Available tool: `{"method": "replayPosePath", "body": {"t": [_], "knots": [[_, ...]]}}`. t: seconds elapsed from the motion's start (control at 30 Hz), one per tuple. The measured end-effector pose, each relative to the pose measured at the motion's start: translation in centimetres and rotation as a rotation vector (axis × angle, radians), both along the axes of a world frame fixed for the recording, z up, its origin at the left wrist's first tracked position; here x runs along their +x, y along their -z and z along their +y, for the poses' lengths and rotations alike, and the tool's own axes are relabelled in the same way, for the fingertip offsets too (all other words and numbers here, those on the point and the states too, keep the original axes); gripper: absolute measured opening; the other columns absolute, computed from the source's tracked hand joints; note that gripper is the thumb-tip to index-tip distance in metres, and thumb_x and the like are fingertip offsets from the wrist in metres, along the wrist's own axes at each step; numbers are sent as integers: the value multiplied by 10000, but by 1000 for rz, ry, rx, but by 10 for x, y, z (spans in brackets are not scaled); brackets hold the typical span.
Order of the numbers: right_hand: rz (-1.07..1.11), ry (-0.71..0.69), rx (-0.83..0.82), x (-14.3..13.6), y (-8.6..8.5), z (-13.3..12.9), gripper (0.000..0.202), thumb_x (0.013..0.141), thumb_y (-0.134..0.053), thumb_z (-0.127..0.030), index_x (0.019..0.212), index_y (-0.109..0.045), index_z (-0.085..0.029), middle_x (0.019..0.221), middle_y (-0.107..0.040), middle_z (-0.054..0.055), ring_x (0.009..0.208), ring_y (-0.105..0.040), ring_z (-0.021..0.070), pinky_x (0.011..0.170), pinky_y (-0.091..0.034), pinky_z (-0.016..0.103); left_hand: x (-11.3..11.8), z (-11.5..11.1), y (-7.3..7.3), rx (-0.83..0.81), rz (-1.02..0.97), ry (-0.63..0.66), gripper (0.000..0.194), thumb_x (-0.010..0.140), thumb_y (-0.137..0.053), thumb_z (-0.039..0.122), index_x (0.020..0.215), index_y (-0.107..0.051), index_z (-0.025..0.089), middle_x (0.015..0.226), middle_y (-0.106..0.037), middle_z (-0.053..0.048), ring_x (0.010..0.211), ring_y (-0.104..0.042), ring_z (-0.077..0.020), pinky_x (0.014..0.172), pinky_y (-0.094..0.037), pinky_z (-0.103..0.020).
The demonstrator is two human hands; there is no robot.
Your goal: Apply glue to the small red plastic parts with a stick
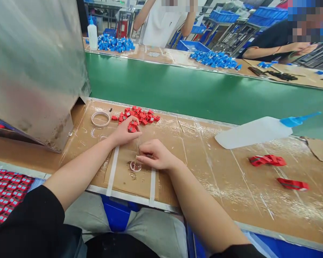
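My left hand (127,132) is curled at the near side of a pile of small red blocks (144,116). Between its thumb and fingers are one or two red blocks (132,127) with grey faces. To the right and a bit closer to me, my right hand (157,154) is closed in a pinch on a thin pale stick (135,163). The stick's lower end is at a small round clear dish (136,167), which rests on a cardboard sheet (126,182) fixed with white tape. Part of the stick is hidden by my fingers.
A roll of tape (100,119) lies left of the pile, beside a large metal housing (37,64). At right are a white squeeze bottle (254,132) on its side and red strips (267,160). Beyond the green belt (164,79), two people sit near blue piles (215,59).
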State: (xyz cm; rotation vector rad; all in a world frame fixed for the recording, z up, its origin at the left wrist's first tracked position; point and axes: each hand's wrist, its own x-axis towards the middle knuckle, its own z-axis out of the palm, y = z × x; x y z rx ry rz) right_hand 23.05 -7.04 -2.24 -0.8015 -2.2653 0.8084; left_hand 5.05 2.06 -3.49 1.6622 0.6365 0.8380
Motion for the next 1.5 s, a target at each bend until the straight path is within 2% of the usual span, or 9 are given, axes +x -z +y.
{"method": "replayPosePath", "body": {"t": [0.1,0.27,0.4,0.53,0.77,0.87,0.97,1.1,1.5], "knots": [[-29,-23,-17,-5,3,0,513,1075,-527,-440,655,-375,-188,582,-392,-30,523,-355,135,566,-232,288,4,-2,1,29,56,-16,335,771,-674,225,1039,-478,181,868,-628,18,804,-595,-143,837,-457,-283],[-52,-69,-26,-8,7,-2,501,1080,-483,-397,636,-366,-196,554,-384,-25,503,-343,141,552,-227,304,5,-6,4,88,153,20,315,783,-720,286,1020,-539,183,790,-581,39,706,-530,-123,732,-422,-257],[-13,-56,49,-6,3,-7,482,1080,-453,-351,642,-320,-200,566,-342,-29,507,-321,144,547,-210,312,6,-7,1,129,192,-13,303,778,-757,373,940,-609,163,800,-602,28,704,-518,-116,731,-406,-250],[-65,-25,119,-7,-1,-11,442,1060,-430,-305,649,-307,-197,587,-348,-20,527,-310,151,567,-199,320,7,-6,-2,146,201,-53,297,762,-757,353,922,-597,160,801,-602,30,716,-525,-117,719,-398,-239],[105,-83,-39,-5,4,-11,468,1035,-508,-317,634,-303,-193,569,-302,-43,499,-278,129,545,-191,295,6,-9,-3,143,251,-106,247,764,-719,300,920,-567,183,726,-567,53,658,-506,-110,671,-391,-229],[321,45,-86,-1,12,-7,522,1038,-534,-377,605,-304,-197,556,-272,-44,490,-245,126,530,-190,293,7,-11,-6,180,328,-119,249,758,-742,312,920,-599,187,774,-601,45,708,-534,-119,696,-394,-232],[583,307,-117,3,21,-3,540,1024,-574,-428,578,-379,-196,537,-332,-29,487,-291,135,516,-227,285,8,-12,-7,204,389,-96,270,745,-768,336,922,-622,194,835,-637,36,742,-557,-128,702,-395,-239],[694,613,3,3,22,3,501,1053,-560,-393,610,-457,-184,584,-433,-9,536,-380,151,553,-290,282,9,-14,-6,173,452,-72,281,758,-764,368,934,-613,209,765,-620,50,665,-530,-121,646,-381,-242],[533,629,57,-4,17,11,441,1063,-526,-382,675,-500,-175,624,-452,-21,568,-411,146,569,-311,269,10,-14,-6,195,438,-57,257,752,-758,333,929,-618,210,788,-652,47,701,-565,-132,681,-410,-249]]}}
